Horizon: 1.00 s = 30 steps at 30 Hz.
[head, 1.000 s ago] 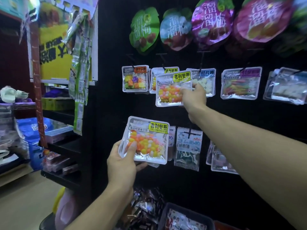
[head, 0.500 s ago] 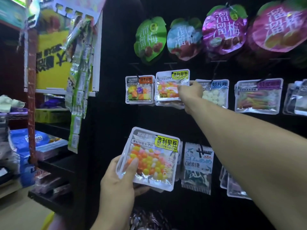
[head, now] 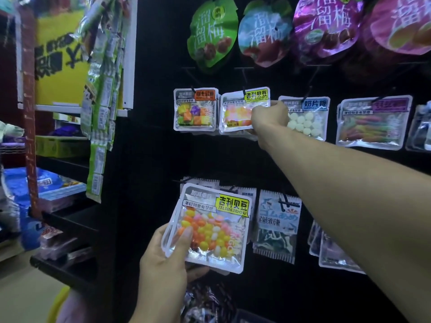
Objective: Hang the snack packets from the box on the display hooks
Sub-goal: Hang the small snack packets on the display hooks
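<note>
My right hand (head: 270, 118) reaches up to the black display wall and grips the right edge of a jelly bean packet (head: 238, 110) with a yellow label, which hangs on a hook (head: 244, 92) in the middle row. My left hand (head: 165, 259) holds a small stack of the same jelly bean packets (head: 210, 227) lower down, thumb across the front packet. The box is not in view.
Neighbouring hooks carry a cube candy packet (head: 195, 109), a white milk tablet packet (head: 305, 117) and a gummy packet (head: 373, 122). Large plum bags (head: 211, 33) hang above. A blue-white packet (head: 277, 224) hangs below. Dark shelves (head: 67, 220) with goods stand at left.
My right hand has pushed the packet further back along the hook toward the wall. The camera has moved closer, and my left hand keeps its stack.
</note>
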Tool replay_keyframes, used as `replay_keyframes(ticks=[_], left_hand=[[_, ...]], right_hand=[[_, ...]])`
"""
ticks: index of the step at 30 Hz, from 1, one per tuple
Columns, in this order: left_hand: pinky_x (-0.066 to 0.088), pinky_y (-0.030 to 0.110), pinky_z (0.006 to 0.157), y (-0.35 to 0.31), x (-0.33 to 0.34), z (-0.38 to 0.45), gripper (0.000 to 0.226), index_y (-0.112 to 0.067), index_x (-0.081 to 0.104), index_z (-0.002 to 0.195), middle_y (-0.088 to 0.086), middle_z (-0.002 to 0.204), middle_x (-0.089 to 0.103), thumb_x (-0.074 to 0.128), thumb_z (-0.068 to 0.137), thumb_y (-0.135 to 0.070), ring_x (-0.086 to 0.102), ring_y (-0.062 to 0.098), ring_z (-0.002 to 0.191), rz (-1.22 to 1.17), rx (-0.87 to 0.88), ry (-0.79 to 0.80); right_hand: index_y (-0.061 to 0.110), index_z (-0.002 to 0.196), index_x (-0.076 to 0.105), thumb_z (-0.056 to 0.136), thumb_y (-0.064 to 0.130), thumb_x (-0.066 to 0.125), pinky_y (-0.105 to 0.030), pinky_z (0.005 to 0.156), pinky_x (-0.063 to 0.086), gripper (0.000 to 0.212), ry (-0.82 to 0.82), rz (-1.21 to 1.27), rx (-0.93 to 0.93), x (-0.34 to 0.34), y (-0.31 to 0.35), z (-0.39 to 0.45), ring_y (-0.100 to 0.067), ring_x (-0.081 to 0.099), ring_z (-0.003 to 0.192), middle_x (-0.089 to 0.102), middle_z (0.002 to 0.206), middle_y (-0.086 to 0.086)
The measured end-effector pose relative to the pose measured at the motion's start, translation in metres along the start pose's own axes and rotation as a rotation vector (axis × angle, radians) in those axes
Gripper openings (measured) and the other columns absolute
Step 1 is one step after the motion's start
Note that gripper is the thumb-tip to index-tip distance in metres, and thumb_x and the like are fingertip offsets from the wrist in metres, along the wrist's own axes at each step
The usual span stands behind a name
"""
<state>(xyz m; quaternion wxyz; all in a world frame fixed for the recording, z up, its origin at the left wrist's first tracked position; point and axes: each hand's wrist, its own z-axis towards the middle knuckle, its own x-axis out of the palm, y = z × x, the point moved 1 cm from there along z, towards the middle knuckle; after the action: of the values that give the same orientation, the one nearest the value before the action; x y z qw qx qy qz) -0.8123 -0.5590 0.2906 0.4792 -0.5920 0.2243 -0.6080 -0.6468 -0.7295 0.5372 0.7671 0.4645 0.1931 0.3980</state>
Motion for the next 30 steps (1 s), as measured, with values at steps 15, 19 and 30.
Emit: replay_keyframes(ticks=[15, 19, 30], left_hand=[[0.062, 0.03, 0.054, -0.009, -0.004, -0.008, 0.008, -0.022, 0.072, 0.106, 0.008, 0.091, 0.082, 0.069, 0.099, -0.019, 0.082, 0.024, 0.076, -0.002, 0.021, -0.012], [0.063, 0.033, 0.06, -0.023, 0.006, -0.023, 0.01, -0.024, 0.071, 0.11, 0.006, 0.099, 0.082, 0.068, 0.1, -0.024, 0.082, 0.025, 0.085, 0.006, 0.046, 0.016], [0.062, 0.026, 0.063, -0.053, 0.039, -0.071, 0.013, -0.024, 0.068, 0.117, 0.003, 0.103, 0.082, 0.063, 0.106, -0.024, 0.081, 0.021, 0.092, -0.008, 0.089, 0.05]], right_hand=[[0.01, 0.108, 0.064, 0.083, 0.031, 0.083, -0.048, 0.087, 0.063, 0.038, 0.046, -0.329, -0.002, -0.03, -0.013, 0.015, -0.031, 0.07, 0.096, 0.065, 0.102, -0.006], [0.022, 0.111, 0.054, 0.086, 0.038, 0.081, -0.05, 0.089, 0.061, 0.039, 0.076, -0.297, -0.059, -0.055, -0.016, -0.008, -0.029, 0.066, 0.101, 0.058, 0.106, 0.001], [0.017, 0.098, 0.071, 0.101, 0.048, 0.064, -0.041, 0.084, 0.06, 0.032, 0.35, 0.124, 0.114, -0.135, -0.042, -0.167, -0.023, 0.074, 0.097, 0.076, 0.104, -0.003]])
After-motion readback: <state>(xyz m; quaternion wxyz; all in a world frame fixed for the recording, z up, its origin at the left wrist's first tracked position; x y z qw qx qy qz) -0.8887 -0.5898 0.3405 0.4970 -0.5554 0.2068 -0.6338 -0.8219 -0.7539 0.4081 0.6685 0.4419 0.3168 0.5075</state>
